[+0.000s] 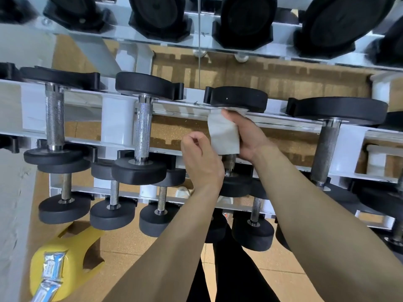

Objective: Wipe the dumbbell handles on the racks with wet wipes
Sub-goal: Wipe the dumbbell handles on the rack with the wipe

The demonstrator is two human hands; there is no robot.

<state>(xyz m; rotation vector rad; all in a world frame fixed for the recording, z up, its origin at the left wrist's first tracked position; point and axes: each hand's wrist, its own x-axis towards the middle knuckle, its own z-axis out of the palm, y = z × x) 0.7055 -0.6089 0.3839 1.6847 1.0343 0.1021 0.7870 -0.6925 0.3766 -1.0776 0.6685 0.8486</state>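
A white wet wipe (222, 134) is wrapped round the handle of a black dumbbell (238, 98) on the middle tier of the white rack (115, 120). My right hand (246, 136) grips the wipe and the handle under it, just below the far weight head. A short stretch of bare knurled handle (229, 162) shows below the wipe. My left hand (200, 158) hovers just left of the wipe with its fingers curled and nothing in them. Other dumbbells with bare steel handles (142, 129) lie on the same tier to the left and right.
A lower tier holds smaller dumbbells (112, 212), and an upper tier holds large ones (159, 14). A yellow stool (65, 260) at the bottom left carries wet-wipe packets (53, 267). The floor is cork-coloured. My dark-trousered legs stand below the rack.
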